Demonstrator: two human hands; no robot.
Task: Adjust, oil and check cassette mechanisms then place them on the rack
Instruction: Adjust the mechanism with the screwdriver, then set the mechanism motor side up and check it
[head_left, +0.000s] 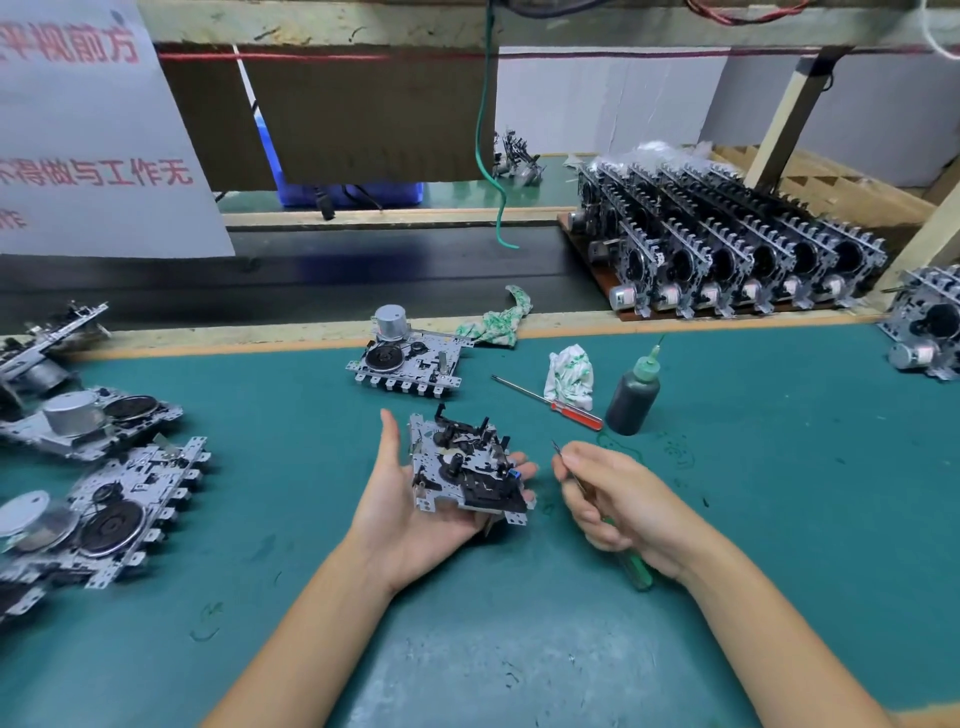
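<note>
A metal cassette mechanism with black plastic parts lies in the palm of my left hand, fingers under it and thumb raised at its left side. My right hand grips a green-handled screwdriver, its thin tip pointing up-left a short way from the mechanism's right edge. The rack at the back right holds several rows of upright mechanisms. A dark oil bottle with a green nozzle stands on the green mat.
Another mechanism lies flat behind my hands. Several more lie at the left edge, one at the far right. A red-handled screwdriver, two crumpled rags and a hanging green wire are nearby.
</note>
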